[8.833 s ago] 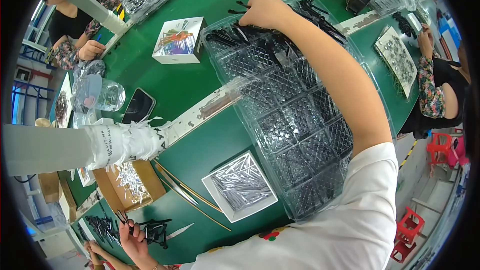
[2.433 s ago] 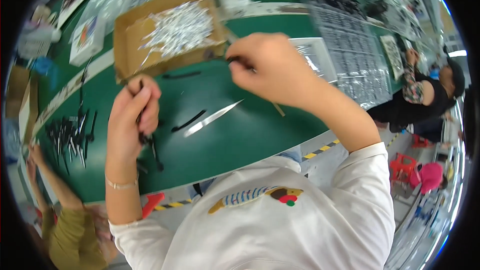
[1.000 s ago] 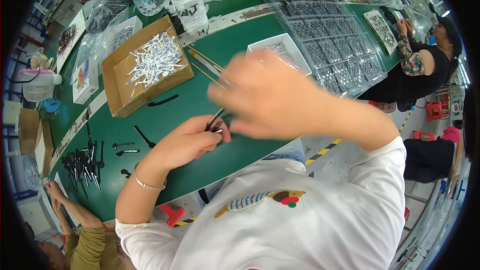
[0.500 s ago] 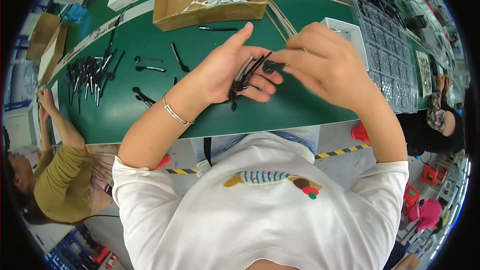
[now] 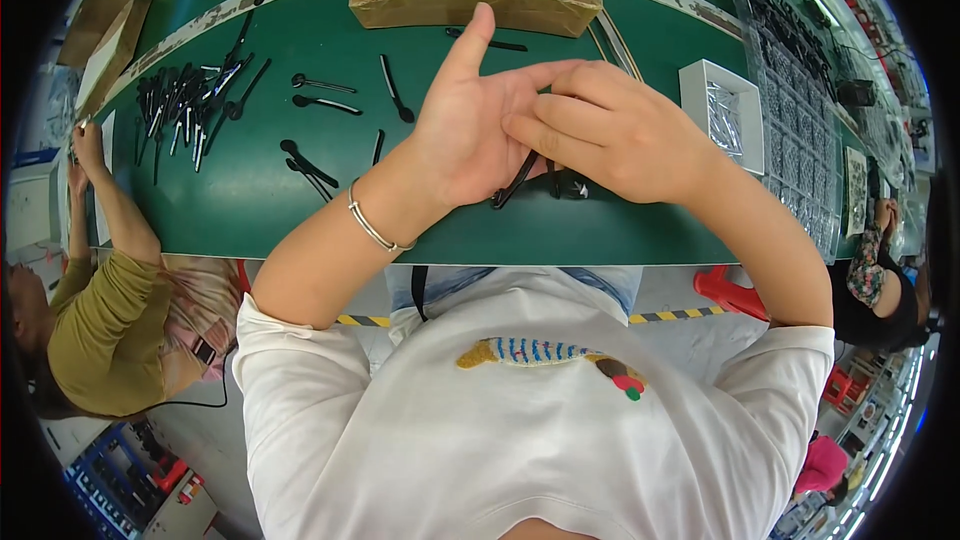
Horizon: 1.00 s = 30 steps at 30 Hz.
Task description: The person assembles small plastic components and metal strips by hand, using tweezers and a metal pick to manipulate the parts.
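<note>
My left hand point(image 5: 470, 130) is palm up over the green table, its thumb stretched away and its fingers mostly hidden behind my right hand. A small bunch of thin black round-ended sticks point(image 5: 515, 182) lies across its palm and fingers. From the right, my right hand point(image 5: 625, 130) closes over the bunch, with its fingertips pinched on the sticks against the left palm. Only the sticks' lower ends show. Beside my left forearm lie several loose sticks, among them a black round-ended stick point(image 5: 328, 104). Farther left is a heap of the same black sticks point(image 5: 185, 105).
Ahead stands a cardboard box point(image 5: 480, 12) of white strips. To the right are a white tray point(image 5: 690, 90) with clear packets and a compartmented clear organizer point(image 5: 800, 150). A person in an olive top point(image 5: 110, 330) works at the left; another person's arm point(image 5: 885, 240) shows at the far right.
My right hand has moved down and left onto the bunch in my left palm, covering most of it. The view has shifted, so the table's things sit higher and farther right.
</note>
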Motion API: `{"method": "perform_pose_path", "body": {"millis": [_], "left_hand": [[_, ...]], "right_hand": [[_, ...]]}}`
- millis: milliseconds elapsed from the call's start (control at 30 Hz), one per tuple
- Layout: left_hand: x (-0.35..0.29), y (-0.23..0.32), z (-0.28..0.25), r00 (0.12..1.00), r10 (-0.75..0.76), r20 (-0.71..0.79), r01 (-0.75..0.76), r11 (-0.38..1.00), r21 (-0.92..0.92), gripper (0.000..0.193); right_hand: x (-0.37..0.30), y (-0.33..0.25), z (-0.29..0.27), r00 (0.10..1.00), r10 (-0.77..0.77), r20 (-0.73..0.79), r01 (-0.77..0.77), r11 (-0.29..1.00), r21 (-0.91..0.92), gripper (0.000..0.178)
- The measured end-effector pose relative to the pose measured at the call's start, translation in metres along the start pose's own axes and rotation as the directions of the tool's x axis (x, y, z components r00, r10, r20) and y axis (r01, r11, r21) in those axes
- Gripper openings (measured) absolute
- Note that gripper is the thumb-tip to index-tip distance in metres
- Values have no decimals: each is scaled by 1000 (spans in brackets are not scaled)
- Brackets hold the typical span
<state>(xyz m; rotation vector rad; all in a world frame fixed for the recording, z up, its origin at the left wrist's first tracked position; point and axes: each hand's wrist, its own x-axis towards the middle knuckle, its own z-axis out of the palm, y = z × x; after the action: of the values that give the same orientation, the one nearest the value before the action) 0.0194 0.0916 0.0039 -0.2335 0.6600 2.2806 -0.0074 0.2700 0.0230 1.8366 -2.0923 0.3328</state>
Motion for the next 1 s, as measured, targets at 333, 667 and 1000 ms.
{"method": "perform_pose_path", "body": {"millis": [333, 667, 1000], "left_hand": [[-29, 9, 11, 942, 332, -46, -278, 851, 445, 62], [-39, 27, -20, 845, 534, 31, -414, 618, 668, 34], [-43, 27, -24, 859, 509, 46, -363, 545, 756, 29]], "right_hand": [[-45, 30, -52, 658, 752, 51, -749, 645, 152, 33], [-210, 164, -115, -306, 897, 320, -952, -282, -120, 23], [-193, 169, -118, -238, 888, 393, -961, -156, -228, 42]]}}
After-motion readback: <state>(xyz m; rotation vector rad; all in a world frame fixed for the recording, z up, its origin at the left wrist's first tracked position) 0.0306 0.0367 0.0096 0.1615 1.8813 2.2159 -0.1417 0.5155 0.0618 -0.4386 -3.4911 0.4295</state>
